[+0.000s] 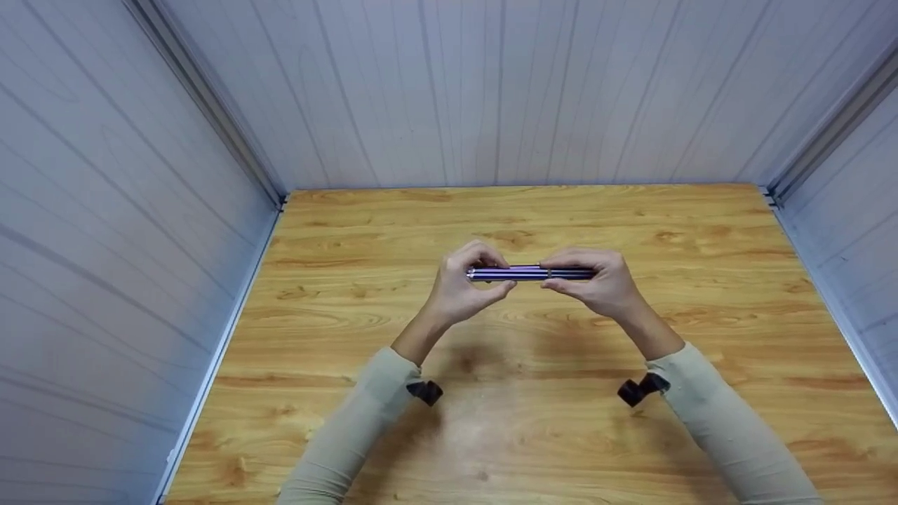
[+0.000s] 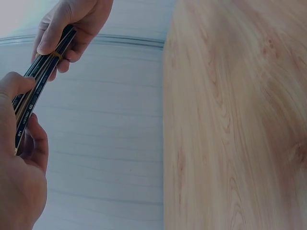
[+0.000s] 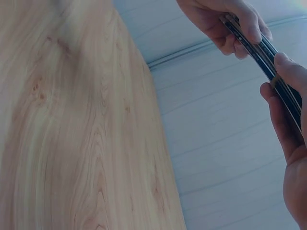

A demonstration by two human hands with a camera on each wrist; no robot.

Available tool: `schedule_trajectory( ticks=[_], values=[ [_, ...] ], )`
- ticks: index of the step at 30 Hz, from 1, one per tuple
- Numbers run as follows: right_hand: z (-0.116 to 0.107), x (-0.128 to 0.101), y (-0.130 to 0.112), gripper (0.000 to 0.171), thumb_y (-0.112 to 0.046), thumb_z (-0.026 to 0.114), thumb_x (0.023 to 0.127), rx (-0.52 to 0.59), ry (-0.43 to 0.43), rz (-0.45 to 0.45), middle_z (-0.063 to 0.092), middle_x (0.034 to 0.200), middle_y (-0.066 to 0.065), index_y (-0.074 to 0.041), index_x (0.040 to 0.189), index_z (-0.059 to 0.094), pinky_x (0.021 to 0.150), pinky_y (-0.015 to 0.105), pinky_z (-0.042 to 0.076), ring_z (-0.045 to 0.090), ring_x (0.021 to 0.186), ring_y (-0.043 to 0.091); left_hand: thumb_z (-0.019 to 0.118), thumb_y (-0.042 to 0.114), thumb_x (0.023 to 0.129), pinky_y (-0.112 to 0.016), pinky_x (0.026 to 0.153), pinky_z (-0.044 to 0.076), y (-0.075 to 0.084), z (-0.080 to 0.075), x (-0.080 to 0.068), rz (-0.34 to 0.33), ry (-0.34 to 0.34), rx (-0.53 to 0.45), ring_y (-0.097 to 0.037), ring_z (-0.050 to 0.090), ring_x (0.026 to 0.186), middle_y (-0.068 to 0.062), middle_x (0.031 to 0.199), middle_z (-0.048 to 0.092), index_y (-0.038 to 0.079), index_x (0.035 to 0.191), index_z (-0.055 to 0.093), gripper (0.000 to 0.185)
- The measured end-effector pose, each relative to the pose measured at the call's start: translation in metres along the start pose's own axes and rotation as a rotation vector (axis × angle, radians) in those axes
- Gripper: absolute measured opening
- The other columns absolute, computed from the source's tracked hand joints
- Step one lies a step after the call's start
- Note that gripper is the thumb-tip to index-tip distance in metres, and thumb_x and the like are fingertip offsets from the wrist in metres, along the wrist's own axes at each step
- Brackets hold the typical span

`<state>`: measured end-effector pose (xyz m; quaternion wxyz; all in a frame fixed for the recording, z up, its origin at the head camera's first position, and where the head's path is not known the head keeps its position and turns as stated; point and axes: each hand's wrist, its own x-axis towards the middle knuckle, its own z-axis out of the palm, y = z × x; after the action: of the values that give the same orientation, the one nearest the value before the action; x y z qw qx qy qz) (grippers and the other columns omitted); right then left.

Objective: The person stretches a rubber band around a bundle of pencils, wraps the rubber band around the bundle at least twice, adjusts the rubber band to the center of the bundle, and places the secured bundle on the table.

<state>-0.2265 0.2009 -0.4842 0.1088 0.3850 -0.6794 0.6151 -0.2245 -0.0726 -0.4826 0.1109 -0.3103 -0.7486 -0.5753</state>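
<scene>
— Pencils (image 1: 531,273), a small dark bundle of them, are lying level in the air above the middle of the wooden table (image 1: 351,294), well clear of its surface. Are you seeing the same?

— Yes. A thin yellowish band (image 2: 56,56) is circling the bundle near the end that the right hand is holding, and pale lettering is showing along the barrels in the left wrist view.

— What are the hands doing?

— The left hand (image 1: 464,286) is pinching one end, thumb (image 2: 14,85) pressing on top and the other fingers curling underneath. The right hand (image 1: 596,282) is gripping the other end, thumb and fingers clamping round the barrels beside the band.

— So both are closing on the bundle?

— Both are, one at each end, with the bare middle stretch showing between them.

— And around them?

— Beige sleeves (image 1: 354,421) are covering both forearms, and a small black mount (image 1: 426,392) is sitting at each wrist. Pale ribbed panels (image 1: 105,245) are walling the table in on the left, the far side and the right.
</scene>
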Motion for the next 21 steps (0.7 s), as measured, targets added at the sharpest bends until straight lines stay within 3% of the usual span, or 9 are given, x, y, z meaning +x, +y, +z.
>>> schedule_trajectory(
  ticks=[5, 9, 14, 21],
  values=[
    [-0.006, 0.002, -0.001, 0.034, 0.017, 0.087, 0.086, -0.022, -0.013, -0.049, 0.086, 0.120, 0.004, 0.013, 0.119, 0.080, 0.086, 0.019, 0.066, 0.081, 0.104, 0.006, 0.093, 0.004, 0.090, -0.026, 0.087, 0.060, -0.001, -0.003, 0.000, 0.012, 0.023, 0.023, -0.018, 0.073, 0.095, -0.018, 0.105, 0.078, 0.000, 0.103, 0.078, 0.020],
    [-0.011, 0.005, -0.004, 0.037, 0.027, 0.083, 0.081, -0.071, -0.030, -0.085, 0.083, 0.112, 0.012, 0.010, 0.114, 0.081, 0.086, 0.016, 0.064, 0.078, 0.104, 0.003, 0.092, 0.005, 0.091, -0.026, 0.087, 0.059, -0.002, -0.007, -0.003, 0.016, 0.043, 0.022, -0.018, 0.073, 0.096, -0.016, 0.105, 0.078, 0.003, 0.103, 0.078, 0.018],
    [-0.010, 0.007, -0.004, 0.024, 0.018, 0.085, 0.088, -0.091, -0.074, -0.076, 0.079, 0.105, 0.027, 0.006, 0.110, 0.083, 0.085, 0.016, 0.064, 0.078, 0.102, 0.007, 0.092, 0.004, 0.090, -0.024, 0.083, 0.058, -0.004, -0.007, -0.005, 0.023, 0.040, 0.000, -0.011, 0.070, 0.094, -0.017, 0.104, 0.077, 0.002, 0.102, 0.077, 0.019],
    [-0.006, 0.007, -0.006, 0.022, 0.015, 0.085, 0.089, -0.102, -0.037, -0.063, 0.081, 0.104, 0.028, 0.004, 0.108, 0.085, 0.085, 0.018, 0.065, 0.081, 0.100, 0.011, 0.092, 0.001, 0.089, -0.023, 0.083, 0.059, 0.001, -0.005, -0.003, 0.016, 0.027, -0.024, -0.010, 0.071, 0.093, -0.019, 0.102, 0.077, 0.000, 0.100, 0.077, 0.019]
  ],
)
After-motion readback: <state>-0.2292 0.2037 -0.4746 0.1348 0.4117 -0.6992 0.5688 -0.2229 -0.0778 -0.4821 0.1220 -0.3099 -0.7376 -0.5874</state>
